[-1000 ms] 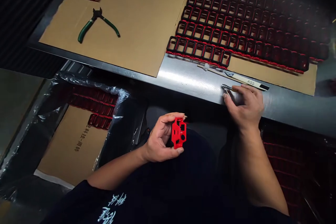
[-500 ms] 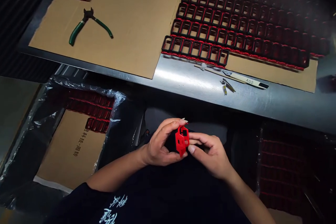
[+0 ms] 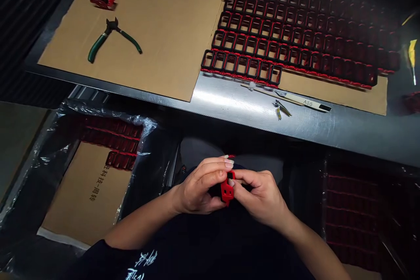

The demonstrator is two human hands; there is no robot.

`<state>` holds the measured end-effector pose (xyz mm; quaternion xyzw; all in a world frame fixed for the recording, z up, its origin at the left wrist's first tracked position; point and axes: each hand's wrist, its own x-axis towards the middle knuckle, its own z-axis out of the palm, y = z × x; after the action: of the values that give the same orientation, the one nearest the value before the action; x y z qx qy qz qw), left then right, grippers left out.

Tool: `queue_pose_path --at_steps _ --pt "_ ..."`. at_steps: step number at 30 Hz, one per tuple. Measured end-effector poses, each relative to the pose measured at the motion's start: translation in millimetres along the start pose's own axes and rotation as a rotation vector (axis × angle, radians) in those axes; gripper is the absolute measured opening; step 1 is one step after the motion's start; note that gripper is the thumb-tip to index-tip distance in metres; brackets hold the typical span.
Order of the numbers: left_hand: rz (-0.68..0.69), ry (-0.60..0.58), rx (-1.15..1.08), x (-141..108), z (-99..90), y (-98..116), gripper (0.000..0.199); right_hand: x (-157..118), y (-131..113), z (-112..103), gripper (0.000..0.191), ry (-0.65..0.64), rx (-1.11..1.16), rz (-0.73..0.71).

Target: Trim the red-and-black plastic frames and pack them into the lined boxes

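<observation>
Close to my body, below the table edge, my left hand (image 3: 205, 183) holds a small red plastic part (image 3: 227, 191) between its fingers and thumb. The part has small openings in its face. From the right side my right hand (image 3: 259, 188) pinches the same part, with thumb and index finger at its upper right edge. The fingers cover much of the part. A thin red bit shows at the fingertips of my left hand.
Rows of red and black frames (image 3: 252, 68) stand on cardboard at the back right. Green-handled cutters (image 3: 112, 26) lie on cardboard (image 3: 157, 39) at left. A knife marked A55 (image 3: 306, 102) lies near the table edge. Lined bins (image 3: 146, 129) with more frames sit below on both sides.
The red part has turned and sits slightly lower. The left fingers have closed further over it, and my right thumb has moved up onto its upper edge. The view has shifted slightly.
</observation>
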<state>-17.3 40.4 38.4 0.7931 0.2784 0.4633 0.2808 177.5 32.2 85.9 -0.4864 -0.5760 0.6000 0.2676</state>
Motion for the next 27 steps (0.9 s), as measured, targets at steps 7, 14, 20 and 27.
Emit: queue_pose_path --at_steps 7,14,20,27 --pt "0.014 -0.017 -0.028 1.6 -1.0 1.7 0.067 -4.7 -4.0 -5.6 0.024 -0.061 -0.046 -0.003" --pt "0.016 -0.027 -0.058 1.5 -2.1 2.2 0.068 -7.1 -5.9 -12.3 0.024 -0.126 -0.049 -0.019" --pt "0.023 -0.038 -0.056 2.9 -3.4 2.8 0.067 -3.3 -4.7 -9.6 0.023 -0.121 -0.009 0.038" --pt "0.054 -0.066 -0.032 3.4 -5.5 1.5 0.062 -2.2 -4.9 -9.9 0.029 -0.117 -0.091 0.005"
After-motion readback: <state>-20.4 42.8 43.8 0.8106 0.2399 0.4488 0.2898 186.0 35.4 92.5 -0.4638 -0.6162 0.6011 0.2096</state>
